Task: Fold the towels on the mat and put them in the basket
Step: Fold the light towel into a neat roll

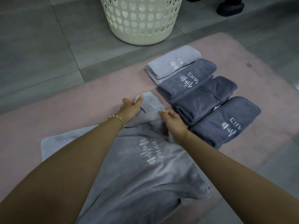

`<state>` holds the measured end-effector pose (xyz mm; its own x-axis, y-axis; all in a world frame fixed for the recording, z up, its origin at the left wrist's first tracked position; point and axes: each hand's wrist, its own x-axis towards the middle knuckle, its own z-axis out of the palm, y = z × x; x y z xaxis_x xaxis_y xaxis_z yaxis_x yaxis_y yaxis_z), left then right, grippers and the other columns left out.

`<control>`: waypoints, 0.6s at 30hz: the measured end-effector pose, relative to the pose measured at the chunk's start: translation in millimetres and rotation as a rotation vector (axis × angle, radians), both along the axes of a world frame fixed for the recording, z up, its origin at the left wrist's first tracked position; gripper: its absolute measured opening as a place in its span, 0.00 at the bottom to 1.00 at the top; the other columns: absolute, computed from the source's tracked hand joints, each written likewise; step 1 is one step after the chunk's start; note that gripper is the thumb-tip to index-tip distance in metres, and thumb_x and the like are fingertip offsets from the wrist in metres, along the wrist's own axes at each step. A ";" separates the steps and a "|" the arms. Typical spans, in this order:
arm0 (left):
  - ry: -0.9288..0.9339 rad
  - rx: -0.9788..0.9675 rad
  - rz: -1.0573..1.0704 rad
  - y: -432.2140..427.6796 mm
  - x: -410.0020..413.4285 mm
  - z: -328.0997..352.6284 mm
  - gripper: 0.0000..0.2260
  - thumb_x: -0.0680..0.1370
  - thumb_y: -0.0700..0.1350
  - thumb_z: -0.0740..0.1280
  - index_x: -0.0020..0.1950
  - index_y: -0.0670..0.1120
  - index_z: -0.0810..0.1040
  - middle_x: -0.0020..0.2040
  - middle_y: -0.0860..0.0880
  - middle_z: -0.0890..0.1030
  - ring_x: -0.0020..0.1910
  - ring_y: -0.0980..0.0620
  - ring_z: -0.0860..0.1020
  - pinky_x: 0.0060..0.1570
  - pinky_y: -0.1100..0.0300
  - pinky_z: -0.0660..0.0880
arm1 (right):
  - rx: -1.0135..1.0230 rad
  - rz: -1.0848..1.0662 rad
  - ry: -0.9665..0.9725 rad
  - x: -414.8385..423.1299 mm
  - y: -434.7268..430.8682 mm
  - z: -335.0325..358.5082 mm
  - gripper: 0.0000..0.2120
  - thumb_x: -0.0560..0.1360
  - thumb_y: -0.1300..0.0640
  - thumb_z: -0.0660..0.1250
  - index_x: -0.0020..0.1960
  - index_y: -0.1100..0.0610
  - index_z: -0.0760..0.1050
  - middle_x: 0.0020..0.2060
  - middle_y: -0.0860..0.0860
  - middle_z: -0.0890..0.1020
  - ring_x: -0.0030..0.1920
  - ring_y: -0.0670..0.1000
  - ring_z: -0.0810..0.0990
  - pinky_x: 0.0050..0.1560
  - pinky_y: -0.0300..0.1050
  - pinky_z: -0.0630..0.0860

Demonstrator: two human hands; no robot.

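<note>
1. We see both bare forearms reach forward and down from the bottom edge, converging over the mat (64,120).
2. The left hand (131,107) lies at the far corner of the towel (137,172). Its fingers curl round the cloth and the thumb lies over the top, so it grips that corner.
3. The right hand (174,125) sits just beside it, knuckles up, with thumb and forefinger pinching a raised fold of the same towel.
4. A bracelet (115,118) of pale round beads circles the left wrist.
5. The towel is mid-grey, plush and softly creased. It spreads loose on the mat beneath the arms and narrows toward the hands. A white stitched logo with the letters "CHAR" sits near its middle.
6. The mat is pink with a short nap and a rounded far corner, and it lies on a floor (40,46) of grey tiles.
7. Right of the hands, a row (205,97) of four folded towels lies on the mat as thick oblong bundles touching side by side. The farthest is a pale towel (173,62); the other three are dark slate.
8. The basket (140,29) is cream plastic and round, its wall pierced with heart-shaped holes. It stands on the floor just beyond the mat's far edge, and we cannot tell what it holds.
9. Black shoes (229,7) show at the top right.
</note>
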<state>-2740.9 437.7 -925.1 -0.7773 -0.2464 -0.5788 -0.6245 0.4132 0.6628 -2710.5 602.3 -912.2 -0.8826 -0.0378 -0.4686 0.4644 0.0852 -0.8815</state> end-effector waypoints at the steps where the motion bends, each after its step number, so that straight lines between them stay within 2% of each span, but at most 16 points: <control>1: -0.004 0.032 -0.034 2.9 0.4 1.0 0.37 0.69 0.72 0.56 0.58 0.40 0.66 0.62 0.40 0.75 0.59 0.42 0.74 0.61 0.55 0.69 | 0.005 0.022 -0.016 0.2 1.6 0.5 0.14 0.79 0.59 0.62 0.35 0.55 0.66 0.28 0.48 0.70 0.29 0.43 0.68 0.26 0.28 0.67; 2: -0.013 0.057 -0.082 6.7 3.1 3.5 0.32 0.74 0.69 0.56 0.58 0.40 0.68 0.59 0.42 0.75 0.56 0.45 0.75 0.58 0.59 0.68 | 0.006 0.055 -0.033 1.6 2.5 1.9 0.12 0.79 0.58 0.63 0.36 0.56 0.68 0.29 0.49 0.72 0.31 0.44 0.69 0.27 0.28 0.69; 4: -0.010 0.085 -0.144 10.8 9.7 3.8 0.23 0.79 0.62 0.55 0.52 0.43 0.74 0.49 0.45 0.76 0.47 0.50 0.74 0.51 0.63 0.66 | -0.002 0.138 -0.067 6.2 5.1 4.3 0.10 0.78 0.56 0.65 0.39 0.59 0.74 0.33 0.52 0.76 0.34 0.47 0.74 0.30 0.31 0.72; 6: 0.006 0.159 -0.109 9.6 19.7 5.5 0.22 0.78 0.63 0.55 0.52 0.47 0.78 0.49 0.47 0.79 0.47 0.49 0.77 0.51 0.59 0.71 | -0.047 0.231 -0.090 14.1 8.5 9.0 0.15 0.77 0.52 0.67 0.47 0.66 0.79 0.39 0.56 0.81 0.39 0.50 0.79 0.37 0.37 0.77; 9: 0.071 0.252 0.090 -2.7 38.5 20.3 0.22 0.77 0.63 0.58 0.52 0.47 0.81 0.46 0.43 0.83 0.39 0.46 0.77 0.37 0.57 0.73 | -0.137 0.309 -0.034 27.0 13.7 19.7 0.15 0.76 0.53 0.67 0.50 0.66 0.80 0.42 0.59 0.82 0.42 0.53 0.79 0.44 0.46 0.77; 10: 0.121 0.276 0.148 -7.6 44.7 26.6 0.21 0.78 0.62 0.59 0.51 0.46 0.81 0.47 0.41 0.83 0.39 0.45 0.78 0.37 0.55 0.75 | -0.147 0.322 0.001 31.4 14.7 26.5 0.13 0.76 0.54 0.67 0.48 0.64 0.80 0.41 0.57 0.81 0.41 0.52 0.78 0.43 0.45 0.76; 13: 0.264 0.354 0.270 -24.0 62.4 49.1 0.16 0.79 0.57 0.60 0.44 0.46 0.80 0.48 0.40 0.82 0.45 0.45 0.78 0.48 0.49 0.75 | -0.152 0.340 0.102 39.1 13.8 50.6 0.08 0.78 0.56 0.65 0.44 0.60 0.77 0.35 0.51 0.77 0.38 0.46 0.74 0.40 0.36 0.71; 15: 0.307 0.360 0.276 -33.2 72.2 63.5 0.14 0.81 0.52 0.59 0.42 0.47 0.78 0.43 0.43 0.80 0.43 0.47 0.77 0.46 0.52 0.74 | -0.194 0.363 0.138 39.6 8.9 69.2 0.08 0.78 0.59 0.63 0.40 0.58 0.74 0.32 0.49 0.74 0.34 0.46 0.71 0.35 0.35 0.68; 18: 0.312 0.311 0.149 -34.1 91.3 86.6 0.13 0.82 0.50 0.57 0.43 0.48 0.76 0.39 0.48 0.78 0.39 0.51 0.75 0.39 0.58 0.73 | -0.172 0.479 0.200 39.6 -3.3 91.5 0.07 0.77 0.57 0.65 0.40 0.55 0.72 0.30 0.52 0.69 0.33 0.53 0.64 0.31 0.42 0.62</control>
<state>-2649.6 403.6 -838.6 -0.8956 -0.2201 -0.3866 -0.4126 0.0856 0.9069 -2670.9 599.0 -820.7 -0.8190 -0.5187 -0.2453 0.2310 0.0932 -0.9685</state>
